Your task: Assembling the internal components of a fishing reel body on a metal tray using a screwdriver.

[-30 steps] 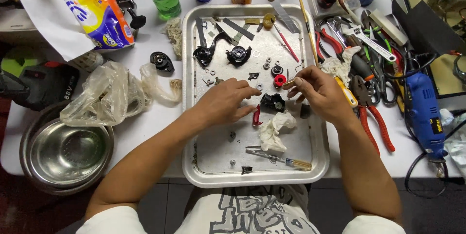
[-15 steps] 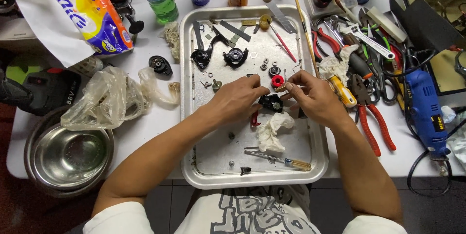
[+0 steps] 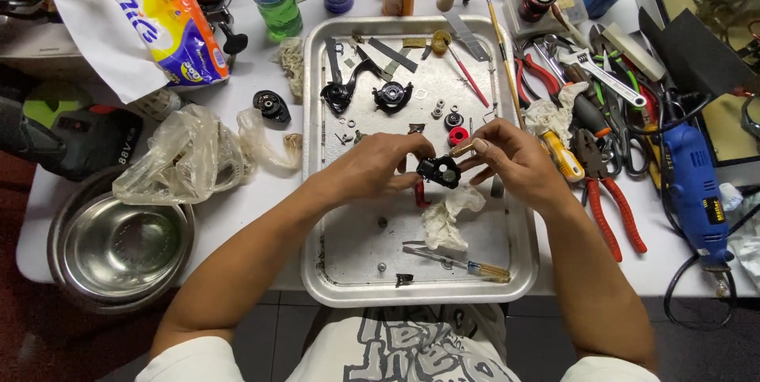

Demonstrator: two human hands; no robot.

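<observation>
Meanwhile, both hands had drawn closer together over the middle of the metal tray [image 3: 522, 271], and compared with a second earlier the black part [image 3: 438, 170] now sat plainly between them, lifted a little above the tray floor rather than half hidden under the palms. That suggested the work had moved from picking up to fitting something onto the part. The left hand [image 3: 372, 170] curled around the part's left side, fingers narrow and closed on it, thumb underneath. The right hand [image 3: 511, 162] pinched a small brass-coloured piece [image 3: 463, 147] between thumb and forefinger, its tip touching the part's upper right edge; the other fingers were loosely spread. A crumpled white tissue [image 3: 445, 220] lay just below the part, a red ring [image 3: 457, 136] just above it, and a small screwdriver [image 3: 455, 262] nearer the tray's front edge.
</observation>
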